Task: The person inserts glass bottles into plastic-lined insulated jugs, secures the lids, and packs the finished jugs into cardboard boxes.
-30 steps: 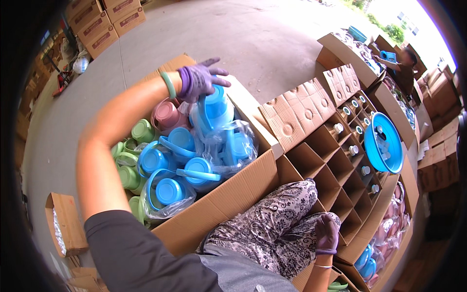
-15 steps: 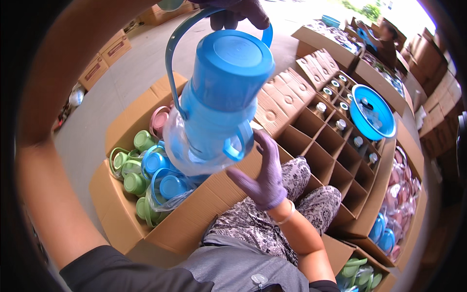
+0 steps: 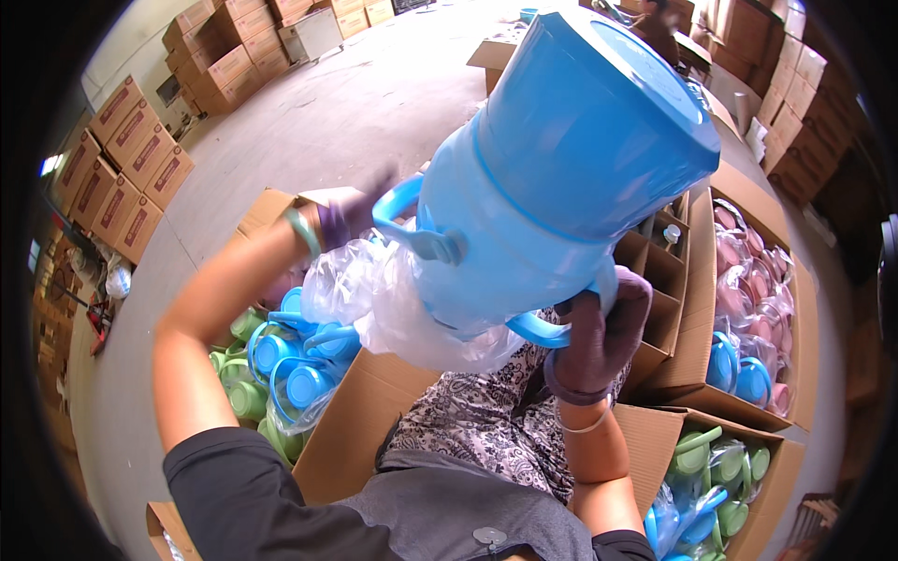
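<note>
A large blue plastic thermos jug (image 3: pixel 524 196) is held tilted in front of me, base up toward the upper right. Crumpled clear plastic bag (image 3: pixel 402 318) hangs around its lower end. My right hand (image 3: pixel 606 332), in a purple glove, has its fingers curled round a blue loop handle low on the jug's right side. Beside another blue loop on the jug's left is my gloved left hand (image 3: pixel 360 208), smeared by motion; its fingers cannot be made out clearly. Below that arm, an open carton (image 3: pixel 351 421) holds blue jugs (image 3: pixel 304 383) and green jugs (image 3: pixel 248 397).
The jug partly hides a divided carton (image 3: pixel 645 351). At right stand a carton of wrapped pink jugs (image 3: pixel 753 271) and one of green and blue pieces (image 3: pixel 697 458). Stacked cartons (image 3: pixel 131 168) line the far left. Another person (image 3: pixel 655 28) is at the back right.
The jug has come closer, moved right and tilted. My left hand has let go of the top of its carry handle and dropped to the left. My right hand has closed on a handle.
</note>
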A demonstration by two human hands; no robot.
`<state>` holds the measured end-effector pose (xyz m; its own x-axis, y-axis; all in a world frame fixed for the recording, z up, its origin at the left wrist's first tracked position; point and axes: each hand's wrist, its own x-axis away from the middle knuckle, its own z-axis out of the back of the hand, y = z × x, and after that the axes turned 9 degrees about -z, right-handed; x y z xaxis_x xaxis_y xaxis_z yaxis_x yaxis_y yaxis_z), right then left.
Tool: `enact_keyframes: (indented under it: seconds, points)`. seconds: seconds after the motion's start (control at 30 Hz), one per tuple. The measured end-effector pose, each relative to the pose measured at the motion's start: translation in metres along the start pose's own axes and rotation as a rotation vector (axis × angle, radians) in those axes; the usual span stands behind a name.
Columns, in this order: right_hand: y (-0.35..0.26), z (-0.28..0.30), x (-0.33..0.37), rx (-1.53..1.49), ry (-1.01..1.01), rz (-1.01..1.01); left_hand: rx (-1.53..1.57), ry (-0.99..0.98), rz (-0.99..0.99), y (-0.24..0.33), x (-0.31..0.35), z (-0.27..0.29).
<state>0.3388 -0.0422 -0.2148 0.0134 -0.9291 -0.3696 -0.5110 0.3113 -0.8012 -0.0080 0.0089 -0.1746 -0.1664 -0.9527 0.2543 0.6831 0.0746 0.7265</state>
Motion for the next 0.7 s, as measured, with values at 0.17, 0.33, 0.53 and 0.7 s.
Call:
enact_keyframes:
  seconds: [0.17,0.33,0.53,0.7]
  points:
    - [-0.022,0.004,-0.012,0.048,0.051,0.057,-0.103,-0.054,-0.288,-0.211,0.113,-0.117]
    - [-0.013,0.049,-0.030,0.241,0.027,0.173,-0.018,-0.431,0.121,-0.130,0.122,-0.073]
    - [-0.005,0.061,-0.027,0.277,0.116,0.126,-0.738,0.139,-0.328,-0.005,0.099,-0.033]
    - [0.020,0.075,-0.007,0.502,0.245,0.406,0.498,0.295,-0.288,0.052,-0.013,-0.099]
